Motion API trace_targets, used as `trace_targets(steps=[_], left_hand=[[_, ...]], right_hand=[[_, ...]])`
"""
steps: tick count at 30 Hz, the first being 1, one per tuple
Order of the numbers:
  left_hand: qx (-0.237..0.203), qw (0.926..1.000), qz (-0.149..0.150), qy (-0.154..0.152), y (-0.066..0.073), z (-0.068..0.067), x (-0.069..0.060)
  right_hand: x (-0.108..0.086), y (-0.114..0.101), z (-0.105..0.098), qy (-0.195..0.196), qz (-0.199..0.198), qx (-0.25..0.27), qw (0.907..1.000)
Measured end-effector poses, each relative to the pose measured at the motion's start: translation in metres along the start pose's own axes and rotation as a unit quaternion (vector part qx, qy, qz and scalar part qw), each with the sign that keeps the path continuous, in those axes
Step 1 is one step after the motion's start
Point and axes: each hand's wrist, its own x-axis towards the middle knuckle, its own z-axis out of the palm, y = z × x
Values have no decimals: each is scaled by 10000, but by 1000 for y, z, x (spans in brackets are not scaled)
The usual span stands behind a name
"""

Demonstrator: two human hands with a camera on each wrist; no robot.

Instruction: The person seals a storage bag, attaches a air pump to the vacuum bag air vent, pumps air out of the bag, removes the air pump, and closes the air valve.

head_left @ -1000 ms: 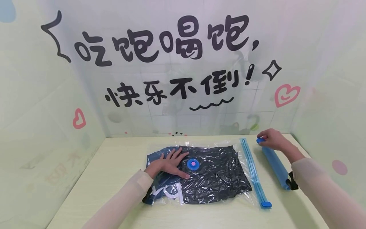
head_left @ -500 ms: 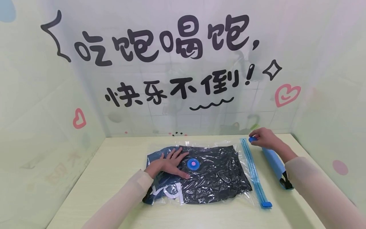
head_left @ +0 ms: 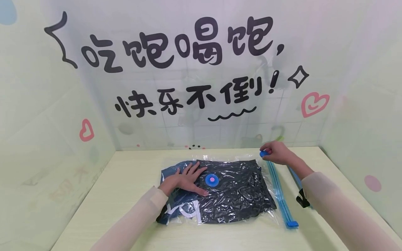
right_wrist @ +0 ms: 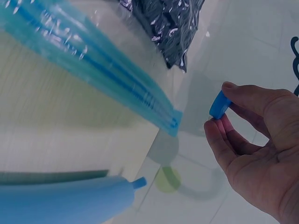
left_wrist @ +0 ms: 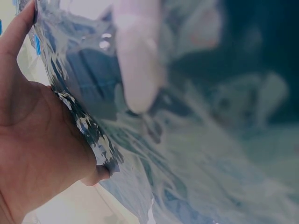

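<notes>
A clear vacuum storage bag [head_left: 220, 157] lies flat on the table with dark folded clothes [head_left: 238, 198] inside. My left hand [head_left: 186, 179] rests on its left half, fingers spread. A round blue valve [head_left: 212, 180] with a pink centre sits right of those fingers. Between thumb and fingertips, my right hand [head_left: 280, 153] pinches a small round blue cap [right_wrist: 220, 104]. It is raised near the far end of the bag's blue zip strip [head_left: 280, 197]. In the left wrist view, my palm and thumb show beside the shiny plastic.
A blue slider [head_left: 292, 224] sits at the zip's near end. Right of the bag lies a light blue tube [right_wrist: 70, 200] with a narrow tip and a black end piece [head_left: 302, 200], partly hidden by my right arm. A printed curtain [head_left: 188, 132] stands behind the table [head_left: 119, 188].
My right hand has moved left with the blue cap, from above the blue tube to the zip strip's far end. My left hand has stayed on the bag.
</notes>
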Motion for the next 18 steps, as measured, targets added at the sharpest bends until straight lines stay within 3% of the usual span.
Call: trace_targets(steps=[18], left_hand=[[-17, 10000, -40, -8, 0, 0, -1]], right_hand=[[19, -34, 26, -181, -382, 240, 9988]])
